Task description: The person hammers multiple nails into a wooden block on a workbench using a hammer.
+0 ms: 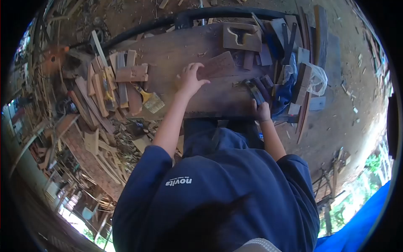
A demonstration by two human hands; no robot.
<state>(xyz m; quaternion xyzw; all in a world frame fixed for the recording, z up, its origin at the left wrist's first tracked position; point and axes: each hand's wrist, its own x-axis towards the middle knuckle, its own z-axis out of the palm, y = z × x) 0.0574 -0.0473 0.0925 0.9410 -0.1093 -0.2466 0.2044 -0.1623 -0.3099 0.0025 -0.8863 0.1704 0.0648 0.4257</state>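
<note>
My left hand [194, 80] is over the wooden bench top [163, 48], fingers apart and nothing between them. Just right of its fingers lies a flat reddish-brown board [219, 66]. At the bench's near edge my right hand [262, 111] is closed round the lower end of a dark narrow tool [254, 92], which slants up and left; its exact kind is unclear. Dark wooden blocks [265, 83] lie right beside that tool. A square wooden block with a cut-out shape [242, 37] rests near the far edge of the bench.
On the left are stacked wood pieces [132, 73] and a wide brush [152, 102]. Wood strips, dark-handled tools [289, 44], a blue cloth [283, 94] and a clear plastic bag [317, 80] crowd the right end. Wood scraps [100, 147] litter the ground at lower left.
</note>
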